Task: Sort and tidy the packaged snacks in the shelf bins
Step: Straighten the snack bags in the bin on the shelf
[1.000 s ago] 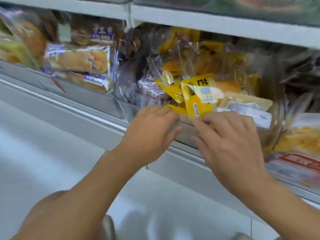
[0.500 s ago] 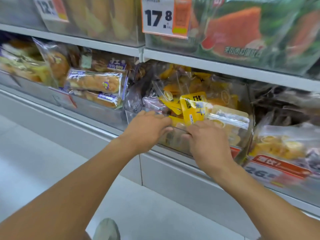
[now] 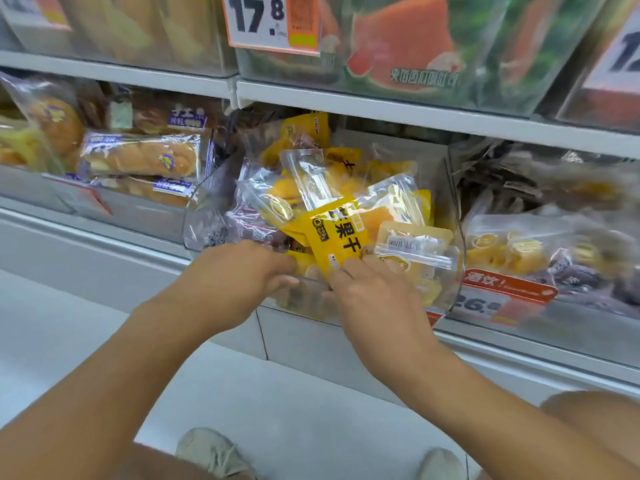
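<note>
A white store shelf (image 3: pixel 381 109) runs across our view, with clear plastic bins of packaged snacks beneath it. In the middle clear plastic bin (image 3: pixel 450 209), a yellow printed dried-fruit pouch (image 3: pixel 337 237) stands tilted among other clear-and-yellow snack packs. Our right hand (image 3: pixel 374 299) pinches the pouch's lower edge, so the pouch rises just above that grip. Our left hand (image 3: pixel 239 275) has its fingers curled over the bin's front rim, just left of the pouch (what lies under them we cannot tell). Wrapped bread loaves (image 3: pixel 142 161) fill the neighbouring bin on the left.
</note>
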Motion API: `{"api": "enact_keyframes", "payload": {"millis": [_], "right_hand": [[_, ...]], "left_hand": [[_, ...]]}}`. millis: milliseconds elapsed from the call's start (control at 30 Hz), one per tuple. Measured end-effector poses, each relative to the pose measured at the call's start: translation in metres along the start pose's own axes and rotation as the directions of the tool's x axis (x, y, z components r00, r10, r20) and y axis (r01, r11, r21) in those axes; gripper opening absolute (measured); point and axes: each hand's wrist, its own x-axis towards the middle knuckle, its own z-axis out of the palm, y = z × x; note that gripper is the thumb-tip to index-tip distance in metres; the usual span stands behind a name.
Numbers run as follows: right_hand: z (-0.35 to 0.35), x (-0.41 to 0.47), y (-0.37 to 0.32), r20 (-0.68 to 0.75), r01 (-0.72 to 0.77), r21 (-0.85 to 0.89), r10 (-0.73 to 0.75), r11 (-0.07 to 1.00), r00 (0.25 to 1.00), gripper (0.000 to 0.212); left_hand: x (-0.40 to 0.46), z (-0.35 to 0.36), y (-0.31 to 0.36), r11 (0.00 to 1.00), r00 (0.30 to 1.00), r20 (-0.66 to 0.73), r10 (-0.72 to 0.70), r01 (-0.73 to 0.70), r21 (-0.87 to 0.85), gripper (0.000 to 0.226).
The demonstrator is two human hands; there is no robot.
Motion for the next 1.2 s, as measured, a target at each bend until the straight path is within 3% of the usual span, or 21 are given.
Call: {"api": "enact_keyframes", "payload": {"millis": [67,133,200,267,367,433,567,633,800,1000,1200], "right_hand": [[-0.012,-0.006,0.001,-0.025,0.011,0.071,-0.010,0.997,1.000,0.036],[-0.037,-0.015,0.009,-0.052,0.032,0.195,-0.022,0.980,0.998,0.023],[-0.066,-0.026,0.030,-0.095,-0.057,0.342,0.095,0.938,0.991,0.013],[-0.089,-0.036,0.070,-0.035,-0.258,0.312,0.282,0.914,0.959,0.024],[-0.102,-0.060,0.137,0.105,-0.493,0.107,0.484,0.863,0.869,0.016],[-0.102,-0.081,0.164,0.144,-0.572,0.078,0.559,0.816,0.817,0.014],[-0.091,-0.115,0.190,0.349,-0.515,0.044,0.470,0.856,0.811,0.032],[-0.083,-0.123,0.200,0.329,-0.479,0.008,0.450,0.878,0.830,0.030],[-0.058,-0.121,0.200,0.178,-0.394,-0.197,0.428,0.898,0.886,0.018],[-0.051,-0.115,0.218,0.238,-0.394,-0.039,0.392,0.918,0.889,0.018],[-0.054,-0.123,0.215,0.099,-0.354,0.031,0.350,0.935,0.932,0.019]], "left_hand": [[-0.004,-0.010,0.008,0.998,0.999,-0.022,-0.046,0.047,0.053,0.035],[-0.010,-0.023,0.022,0.998,0.981,-0.183,-0.059,0.065,0.026,0.029],[-0.018,-0.037,0.058,0.985,0.883,-0.468,0.033,-0.108,-0.134,0.021],[-0.016,-0.048,0.114,0.883,0.798,-0.587,0.135,-0.366,-0.294,0.016],[0.009,-0.033,0.188,0.861,0.802,-0.472,0.365,-0.484,-0.158,0.011],[0.028,-0.014,0.217,0.887,0.803,-0.443,0.400,-0.460,-0.033,0.029],[0.057,0.007,0.249,0.896,0.816,-0.370,0.444,-0.418,0.151,0.035],[0.069,0.010,0.259,0.888,0.816,-0.352,0.458,-0.403,0.222,0.032],[0.075,0.010,0.265,0.929,0.869,-0.338,0.360,-0.303,0.211,0.021],[0.088,0.026,0.254,0.925,0.845,-0.376,0.380,-0.334,0.184,0.046],[0.083,0.014,0.253,0.911,0.808,-0.423,0.410,-0.342,0.230,0.050]]}}
